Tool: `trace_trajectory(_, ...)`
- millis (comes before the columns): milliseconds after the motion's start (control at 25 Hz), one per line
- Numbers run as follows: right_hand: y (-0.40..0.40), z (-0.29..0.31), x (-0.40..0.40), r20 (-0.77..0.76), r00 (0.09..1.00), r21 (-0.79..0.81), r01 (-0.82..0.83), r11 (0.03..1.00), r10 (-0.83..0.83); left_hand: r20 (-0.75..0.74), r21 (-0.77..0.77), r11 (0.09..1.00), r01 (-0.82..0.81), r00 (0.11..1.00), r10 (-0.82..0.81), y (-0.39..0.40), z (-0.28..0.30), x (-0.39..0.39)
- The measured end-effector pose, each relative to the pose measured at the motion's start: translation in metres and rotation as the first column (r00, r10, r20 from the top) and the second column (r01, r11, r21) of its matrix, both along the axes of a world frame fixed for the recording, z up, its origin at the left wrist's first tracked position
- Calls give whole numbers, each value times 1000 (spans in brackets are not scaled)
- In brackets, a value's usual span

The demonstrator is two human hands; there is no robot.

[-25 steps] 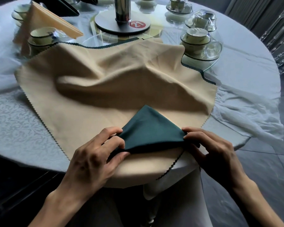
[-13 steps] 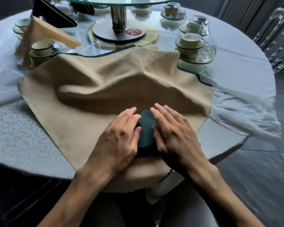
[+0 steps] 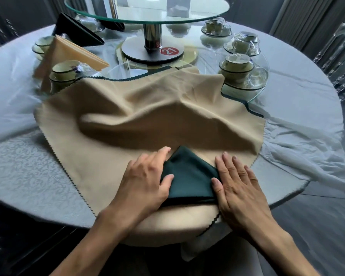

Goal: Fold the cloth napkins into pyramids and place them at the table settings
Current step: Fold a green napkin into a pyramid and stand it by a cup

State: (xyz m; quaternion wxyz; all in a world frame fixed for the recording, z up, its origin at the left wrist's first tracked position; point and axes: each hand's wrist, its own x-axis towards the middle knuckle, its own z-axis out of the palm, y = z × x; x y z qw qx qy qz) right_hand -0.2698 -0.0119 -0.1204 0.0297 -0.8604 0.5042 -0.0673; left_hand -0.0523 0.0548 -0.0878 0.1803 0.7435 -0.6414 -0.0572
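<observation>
Across the round table, a folded dark green napkin was pressed by the flat, seemingly unclenched left hand and right hand onto a beige cloth.

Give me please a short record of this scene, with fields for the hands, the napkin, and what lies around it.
left hand: left hand flat on left side of green napkin
right hand: right hand flat on its right side
napkin: triangle, point away from the person, on beige cloth
behind: glass turntable on a stand
finished: beige folded napkin and dark one, far left
</observation>
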Motion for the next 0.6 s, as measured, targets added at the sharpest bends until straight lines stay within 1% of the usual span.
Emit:
trace_trajectory(40,0,-2,0,10,1000,-66,-15,998,16,-186,114,993,-24,982,46,-7,7,3)
trace_trajectory(80,-2,-2,0,19,999,-99,-30,995,32,-374,227,974,-3,923,90,-14,13,7)
trace_trajectory(120,-3,3,0,45,997,-120,-52,991,58,-498,280,960,29,859,119,-19,18,10)
trace_trajectory(160,-7,13,0,100,991,-88,-76,993,85,-565,285,958,40,814,134,-23,23,12)
trace_trajectory(200,-10,25,-1,197,975,-6,-104,995,103,-615,274,960,50,777,135,-26,29,13)
trace_trajectory(240,-15,39,0,339,936,133,-152,979,99,-661,256,963,78,741,116,-27,36,12)
trace_trajectory(280,-22,53,2,494,866,282,-241,929,75,-706,225,966,125,705,73,-28,45,10)
trace_trajectory(320,-31,64,4,622,782,402,-366,839,42,-736,179,967,178,677,12,-30,54,8)
trace_trajectory(360,-40,71,8,715,700,482,-492,725,0,-747,131,965,226,662,-54,-32,63,8)
trace_trajectory(400,-48,77,11,771,635,519,-577,631,-54,-750,87,963,255,653,-105,-36,73,10)
trace_trajectory(440,-55,83,17,807,581,525,-623,581,-106,-752,48,961,271,643,-143,-42,82,16)
trace_trajectory(480,-59,89,25,829,540,513,-627,586,-149,-764,15,958,287,621,-174,-50,92,24)
trace_trajectory(520,-63,95,31,848,497,492,-606,625,-186,-786,-10,955,298,587,-192,-61,101,34)
trace_trajectory(560,-69,100,37,863,463,462,-559,688,-203,-810,-19,956,293,555,-187,-75,111,44)
trace_trajectory(600,-74,105,42,876,435,429,-510,745,-207,-819,-15,967,253,551,-157,-93,116,57)
